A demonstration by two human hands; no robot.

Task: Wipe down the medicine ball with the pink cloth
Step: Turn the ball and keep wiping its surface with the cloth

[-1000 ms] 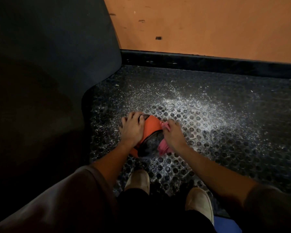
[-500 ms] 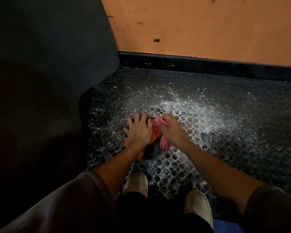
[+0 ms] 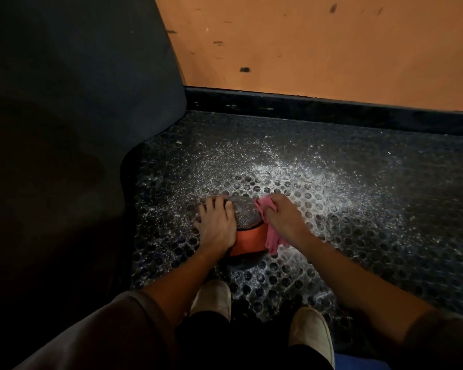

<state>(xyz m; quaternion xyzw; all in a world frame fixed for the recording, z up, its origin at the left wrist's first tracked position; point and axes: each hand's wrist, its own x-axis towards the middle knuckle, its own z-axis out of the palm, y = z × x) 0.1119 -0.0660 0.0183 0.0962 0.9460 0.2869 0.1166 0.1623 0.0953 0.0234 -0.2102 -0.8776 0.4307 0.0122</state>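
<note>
Studded floor (image 3: 358,236), medicine ball (image 3: 247,213) (orange, black) between left fingers (image 3: 217,206) spread flat, right fingers (image 3: 271,208) clutching pink cloth (image 3: 273,237).

Medicine ball (image 3: 247,213), under my left hand (image 3: 217,225): one dark panel, grainy and faintly glinting; one orange panel, smooth and matt.
Pink cloth (image 3: 274,237), bunched in my right hand (image 3: 284,217): soft, limp fabric.
Floor (image 3: 358,209): black rubber-like mat, round-dimpled, dusted with white powder.
Wall (image 3: 305,49): orange, matt, scuffed.
</note>
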